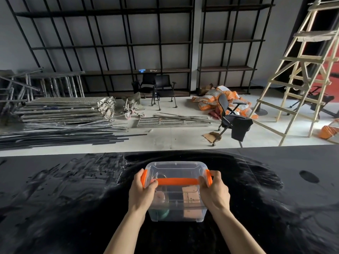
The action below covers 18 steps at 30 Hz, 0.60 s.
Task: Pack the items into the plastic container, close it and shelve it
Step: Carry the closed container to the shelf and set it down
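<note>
On the black tabletop (55, 198), right in front of you, the clear plastic container (176, 208) sits with its lid on and the orange carry handle (177, 181) lying flat across the top. Your left hand (142, 191) is closed over the orange latch (144, 178) at its end, and your right hand (214, 191) is wrapped over the matching latch (208, 177) opposite. Whether either clip has fully snapped home cannot be told. If one is only half seated, the lid could pop when you lift by the handle, spilling the cardboard box (191, 197) and the teal round item (161, 214) inside. Uneven pressing may also skid the tub on the smooth surface. The black wall shelving (110, 43) stands well apart, so a loose latch has a long carry in which to fail.
</note>
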Available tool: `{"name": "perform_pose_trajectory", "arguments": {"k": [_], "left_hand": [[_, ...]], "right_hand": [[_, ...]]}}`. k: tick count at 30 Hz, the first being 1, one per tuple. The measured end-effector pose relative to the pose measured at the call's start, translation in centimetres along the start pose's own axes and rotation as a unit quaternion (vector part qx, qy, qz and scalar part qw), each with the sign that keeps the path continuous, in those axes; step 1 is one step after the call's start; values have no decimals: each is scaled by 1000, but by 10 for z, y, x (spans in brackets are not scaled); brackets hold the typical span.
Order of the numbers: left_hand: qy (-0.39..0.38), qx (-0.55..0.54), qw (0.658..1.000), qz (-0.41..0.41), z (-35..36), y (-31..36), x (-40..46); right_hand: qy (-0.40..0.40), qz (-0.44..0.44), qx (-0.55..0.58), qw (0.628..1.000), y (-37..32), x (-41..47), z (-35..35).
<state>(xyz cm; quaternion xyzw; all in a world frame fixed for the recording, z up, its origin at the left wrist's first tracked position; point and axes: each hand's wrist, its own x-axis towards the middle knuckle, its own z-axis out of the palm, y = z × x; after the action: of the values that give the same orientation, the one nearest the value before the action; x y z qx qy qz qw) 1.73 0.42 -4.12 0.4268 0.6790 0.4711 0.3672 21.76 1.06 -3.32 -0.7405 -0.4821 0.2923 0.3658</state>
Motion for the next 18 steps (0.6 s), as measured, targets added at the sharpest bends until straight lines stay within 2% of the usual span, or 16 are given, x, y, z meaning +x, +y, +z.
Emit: {"name": "perform_pose_trajectory", "arguments": {"k": [4,9,14,18], "left_hand": [[-12,-18,1000,15,23,13,-3],[-64,-14,997,42,81,36,-15],[-180,-26,980,81,149,60,-45],[-296,-39,947,117,204,79,-81]], "right_hand": [[17,17,15,1000,6,9,-30],[81,52,24,995,29,13,-89],[186,107,23,976,61,-10,-161],[290,161,15,943,91,-49,-216]]}}
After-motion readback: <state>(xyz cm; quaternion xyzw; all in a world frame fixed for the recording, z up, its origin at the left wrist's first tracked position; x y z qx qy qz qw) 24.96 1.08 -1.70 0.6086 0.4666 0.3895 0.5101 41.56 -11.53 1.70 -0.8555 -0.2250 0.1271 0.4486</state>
